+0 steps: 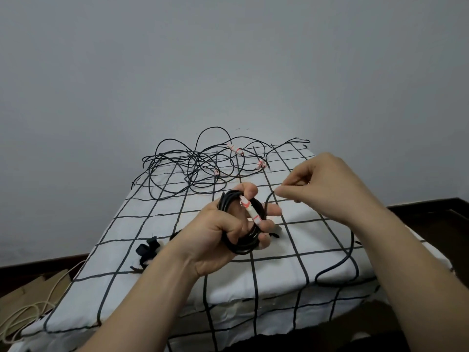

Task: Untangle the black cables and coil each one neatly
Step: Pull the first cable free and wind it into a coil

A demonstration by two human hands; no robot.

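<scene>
We are facing a plain grey wall (pixel 228 59) rising behind a surface draped in a white sheet with a black grid (pixel 152 224). At the sheet's far end a loose tangle of black cables (pixel 193 166) is sprawling, some loops reaching past the far edge, well apart from our hands. Nearer to us, our left hand (pixel 218 237) is curling its fingers round a coil of black cable (pixel 241 246), holding it above the middle of the sheet. Our right hand (pixel 330 189) is hovering just to the right, pinching the free strand (pixel 351 245) between thumb and fingertips; the strand is drooping to the sheet's right side and looping there. A cream cord (pixel 30 308) is lying on the floor at lower left. A black strap (pixel 147 250) is resting on the sheet beside our left wrist. A white-and-red label (pixel 251 210) is wrapping the coil just below our left thumb.
</scene>
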